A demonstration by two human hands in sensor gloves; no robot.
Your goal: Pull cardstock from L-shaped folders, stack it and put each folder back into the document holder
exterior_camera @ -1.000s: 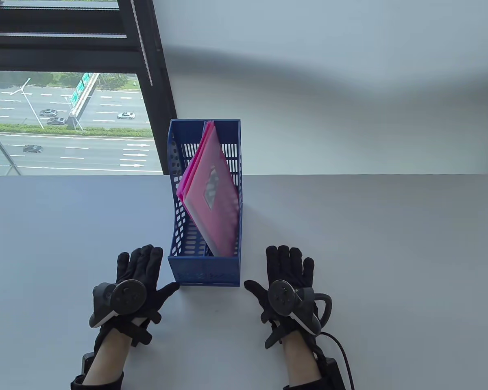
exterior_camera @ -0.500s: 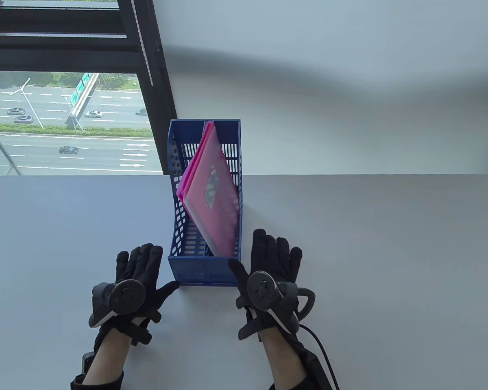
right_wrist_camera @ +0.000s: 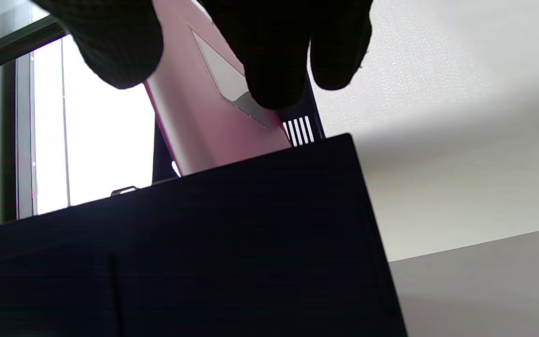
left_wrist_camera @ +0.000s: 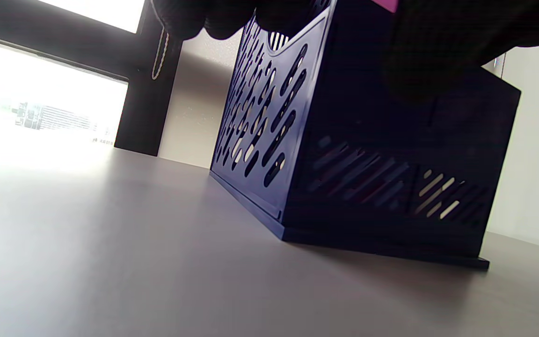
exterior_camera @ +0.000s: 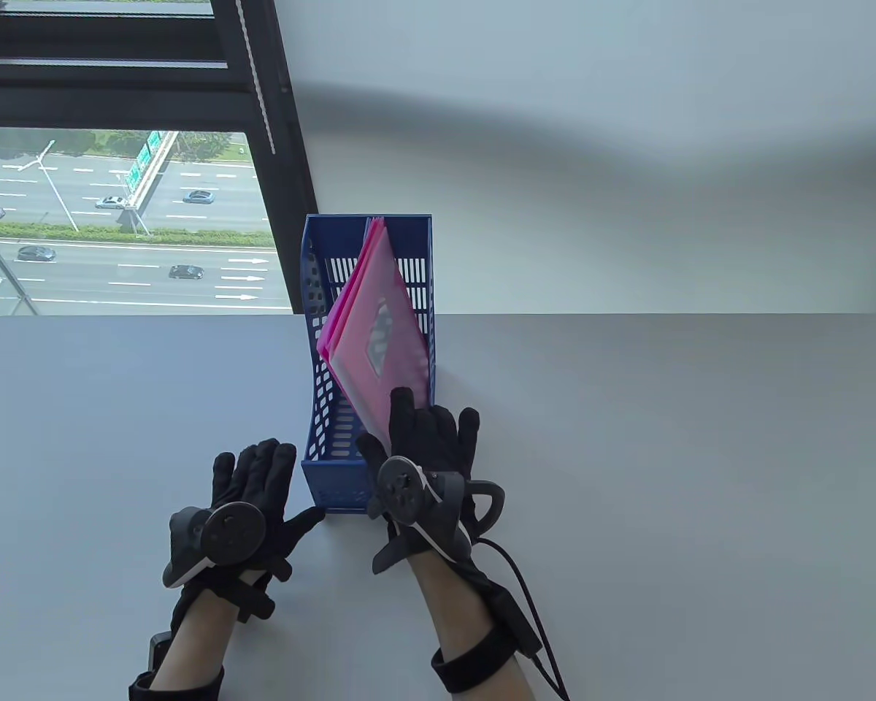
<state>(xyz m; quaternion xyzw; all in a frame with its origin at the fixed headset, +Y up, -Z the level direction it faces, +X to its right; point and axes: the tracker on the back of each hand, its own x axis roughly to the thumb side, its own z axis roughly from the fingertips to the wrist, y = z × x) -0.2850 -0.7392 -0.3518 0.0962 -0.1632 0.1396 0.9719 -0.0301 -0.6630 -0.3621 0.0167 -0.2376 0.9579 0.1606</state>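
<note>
A blue perforated document holder (exterior_camera: 321, 409) stands upright at the middle of the white table (exterior_camera: 664, 475). Several pink L-shaped folders (exterior_camera: 376, 343) lean inside it against its right wall. My right hand (exterior_camera: 420, 438) hovers over the holder's low front wall with straight, spread fingers, the index tip overlapping the folders' lower edge; contact is unclear. In the right wrist view those fingertips (right_wrist_camera: 274, 61) hang before the pink folder (right_wrist_camera: 194, 126), above the holder's dark front wall (right_wrist_camera: 204, 243). My left hand (exterior_camera: 255, 485) lies flat on the table, its thumb at the holder's front left corner (left_wrist_camera: 307, 154).
A window with a dark frame (exterior_camera: 277, 146) fills the back left, and a pale wall (exterior_camera: 591, 182) runs behind the table's far edge. A black cable (exterior_camera: 525, 584) trails from my right wrist toward the bottom edge.
My right hand has lifted off the table right of the holder and moved left and forward, over the holder's front wall toward the pink folders. The left hand has stayed put.
</note>
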